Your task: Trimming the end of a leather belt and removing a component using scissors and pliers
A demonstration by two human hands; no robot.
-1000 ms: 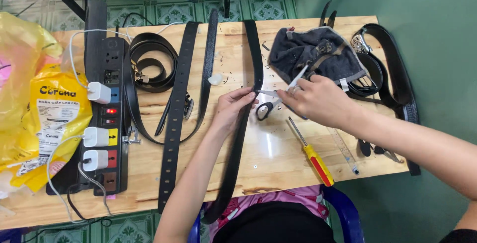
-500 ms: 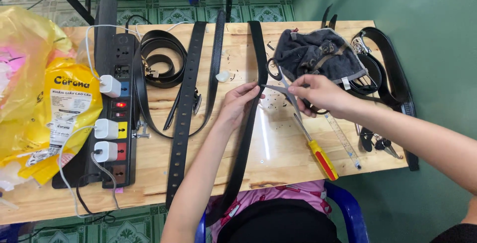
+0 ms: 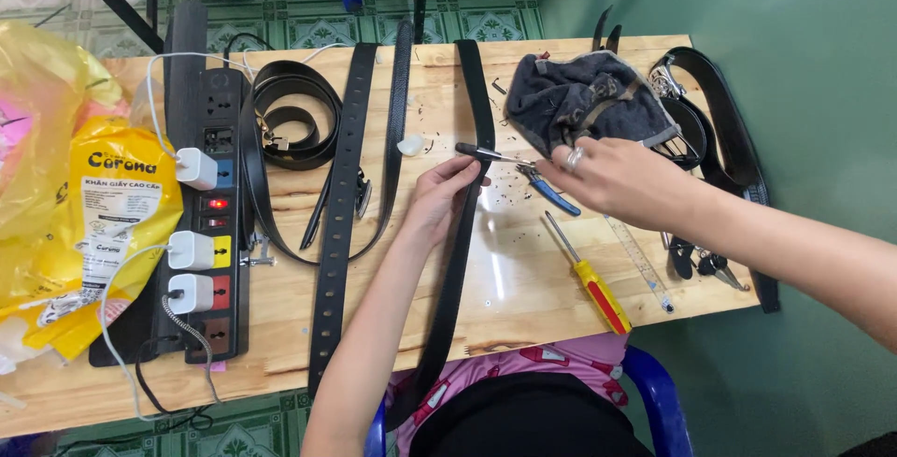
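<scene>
1. Head view: black leather belt (image 3: 460, 233), lying lengthwise across the wooden table (image 3: 523, 289); left hand (image 3: 441, 197) pinches it.
2. Right hand (image 3: 612, 177) closed on blue-handled punch pliers (image 3: 523, 169), tip over the belt.
3. Adjacent: yellow-handled screwdriver (image 3: 590, 275), clear ruler (image 3: 640, 265), power strip (image 3: 207, 223).

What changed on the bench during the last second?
The right hand brought the blue-handled pliers up over the black belt, their tip now at the left hand. That hand stayed pinching the belt. The screwdriver and power strip stayed put.
</scene>
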